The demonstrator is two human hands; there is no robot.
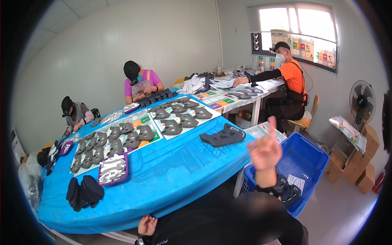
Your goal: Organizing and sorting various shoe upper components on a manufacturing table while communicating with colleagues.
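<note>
My right hand [266, 152] is raised over the near edge of a blue plastic crate [310, 163], index finger pointing up and nothing visible in it. Low at the table's front edge, my left hand [147, 225] hangs with its fingers loosely bent and apart, empty. Dark grey shaped pads [223, 136] lie together on the blue-covered table [179, 159], left of my right hand. More dark pads with white marks [289, 192] sit in the crate below that hand, beside a white paper. A pile of dark pads [84, 192] stands at the table's front left.
A purple tray [125, 173] of white and grey strips is on the table, behind it rows of grey pads [115, 147] on printed sheets. Two people [143, 83] work along the far side, another [295, 77] at the right-hand table. A fan [362, 102] and cardboard boxes [353, 165] stand right.
</note>
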